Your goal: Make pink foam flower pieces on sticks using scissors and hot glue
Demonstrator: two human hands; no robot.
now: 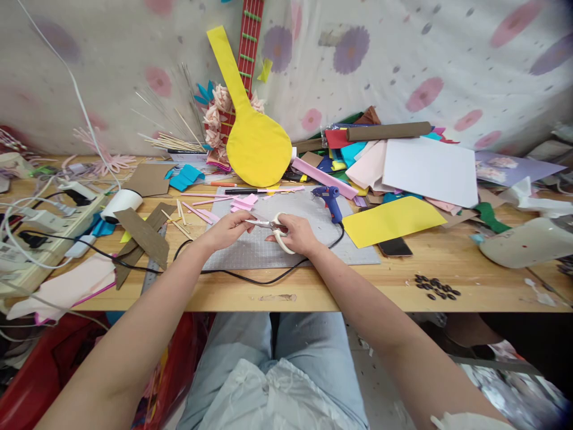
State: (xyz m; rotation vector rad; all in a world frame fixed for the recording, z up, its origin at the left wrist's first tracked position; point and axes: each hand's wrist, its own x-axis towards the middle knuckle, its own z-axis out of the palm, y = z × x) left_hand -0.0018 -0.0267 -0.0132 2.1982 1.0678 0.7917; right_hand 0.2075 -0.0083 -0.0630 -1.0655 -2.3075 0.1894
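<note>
My right hand (pixel 299 234) is closed around the white handles of a pair of scissors (pixel 282 241), whose blades point left. The fingertips of my left hand (pixel 227 230) are pinched together at the blade tips; what they hold is too small to make out. Both hands are above a grey cutting mat (pixel 353 255). Folded pink paper pieces (pixel 244 203) lie just beyond my left hand, beside a black pen (pixel 242 192). A blue glue gun (pixel 329 202) rests on the mat to the right of my right hand.
A yellow banjo-shaped piece (pixel 258 146) leans at the back. Yellow paper (pixel 394 222), a phone (pixel 394 247) and black oval beads (pixel 436 286) lie right. Brown strips (pixel 142 236) and a power strip (pixel 58 239) are left. A black cord (pixel 250 279) crosses the front.
</note>
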